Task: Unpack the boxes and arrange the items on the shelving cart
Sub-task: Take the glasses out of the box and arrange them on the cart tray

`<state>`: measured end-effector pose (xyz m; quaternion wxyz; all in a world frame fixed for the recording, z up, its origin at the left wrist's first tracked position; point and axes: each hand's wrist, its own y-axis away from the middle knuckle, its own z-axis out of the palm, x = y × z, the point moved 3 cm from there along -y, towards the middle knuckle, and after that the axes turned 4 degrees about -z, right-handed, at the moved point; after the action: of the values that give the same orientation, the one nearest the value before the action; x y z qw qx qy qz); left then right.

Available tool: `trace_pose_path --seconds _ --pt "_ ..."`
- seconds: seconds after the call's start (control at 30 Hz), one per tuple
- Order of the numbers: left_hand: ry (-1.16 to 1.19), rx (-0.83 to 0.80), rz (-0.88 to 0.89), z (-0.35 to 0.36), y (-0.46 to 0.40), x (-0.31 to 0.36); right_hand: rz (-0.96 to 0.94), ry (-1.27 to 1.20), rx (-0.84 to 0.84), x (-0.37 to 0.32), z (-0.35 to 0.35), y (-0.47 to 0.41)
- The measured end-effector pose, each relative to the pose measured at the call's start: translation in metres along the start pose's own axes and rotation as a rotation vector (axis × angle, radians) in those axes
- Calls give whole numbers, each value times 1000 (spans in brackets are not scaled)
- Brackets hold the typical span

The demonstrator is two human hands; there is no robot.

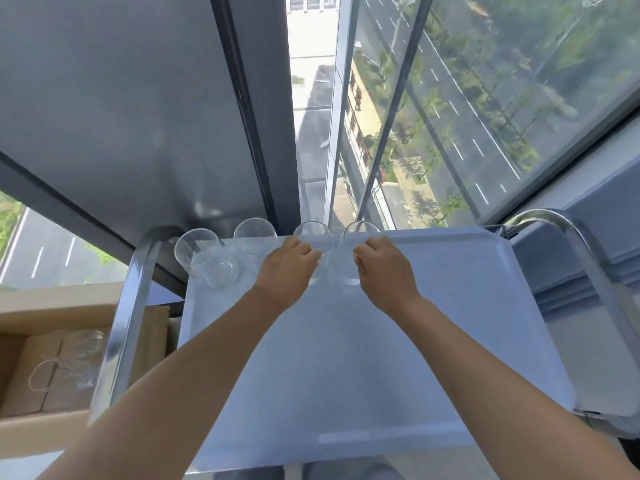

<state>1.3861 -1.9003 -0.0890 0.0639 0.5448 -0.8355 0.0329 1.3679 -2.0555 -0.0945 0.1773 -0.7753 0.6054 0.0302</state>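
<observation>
Four clear cylindrical glasses are lined along the far edge of the cart's (485, 306) smooth pale top tray. The third glass (313, 237) is gripped by the left hand (289, 268), the fourth glass (358, 230) by the right hand (384, 268). More glassware is seen in the cardboard box (41, 375) at left.

High-rise office or commercial room: floor-to-ceiling windows (485, 98) over a street, steel shelving cart (346, 341), cardboard box (41, 393).
</observation>
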Motion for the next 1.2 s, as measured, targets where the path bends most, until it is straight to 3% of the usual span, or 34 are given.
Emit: trace_pose_path --seconds 0.2,0.57,0.73,0.97,1.2 --pt "6 117 62 2 -4 -3 -7 11 33 5 6 0" --pt "-44 -108 -17 6 -7 -9 -53 74 12 -8 11 2" --pt "25 -57 -7 -8 8 -8 15 74 66 -25 -3 -1" --pt "106 221 97 -54 64 -71 -160 -12 282 -140 -23 -27" --pt "125 322 -126 -87 164 -227 -237 -109 223 -306 27 -48"
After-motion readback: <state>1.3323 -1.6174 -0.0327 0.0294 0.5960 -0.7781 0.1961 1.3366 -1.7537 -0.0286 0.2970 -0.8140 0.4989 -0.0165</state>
